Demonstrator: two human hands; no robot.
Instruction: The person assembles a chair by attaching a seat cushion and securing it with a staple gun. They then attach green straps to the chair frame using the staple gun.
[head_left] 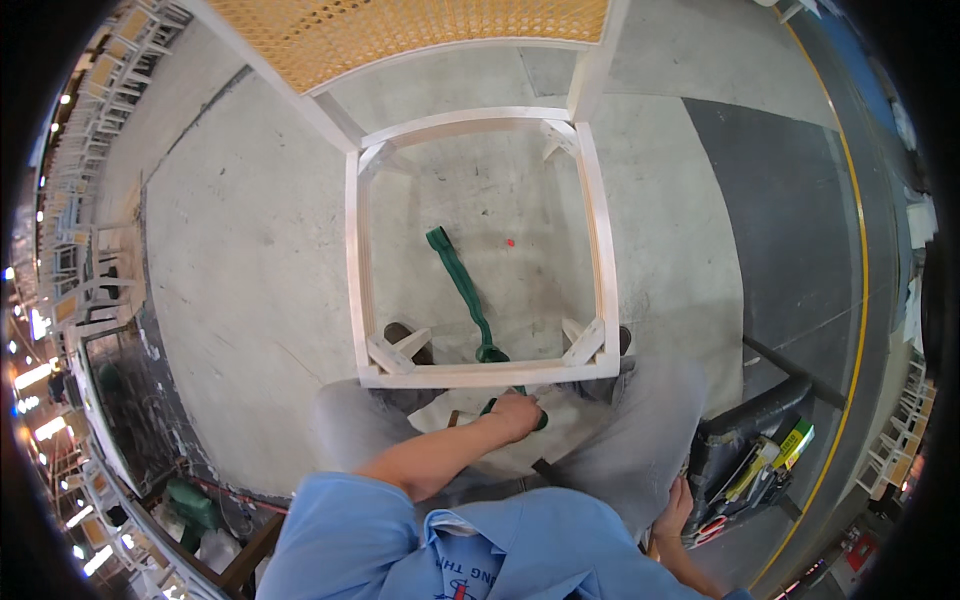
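Observation:
A white wooden chair frame (485, 376) stands in front of me, its seat opening bare and its backrest (420, 35) of woven yellow cane. My left hand (516, 416) is closed just behind the front seat rail. In it is part of a green strap (462, 285), whose other stretch hangs or lies within the seat opening as I look down; a knot-like bunch sits near the rail. My right hand (674, 512) rests low beside my right thigh, next to a black tool holder (755, 425). Its fingers appear extended, partly hidden, with nothing visible in them.
Scissors with red handles (710, 528) and a yellow-green package (793, 440) sit in the tool holder. A small red bit (511, 243) lies on the grey floor. Rows of chairs (110, 90) stand at the far left. A green bundle (193, 503) is at lower left.

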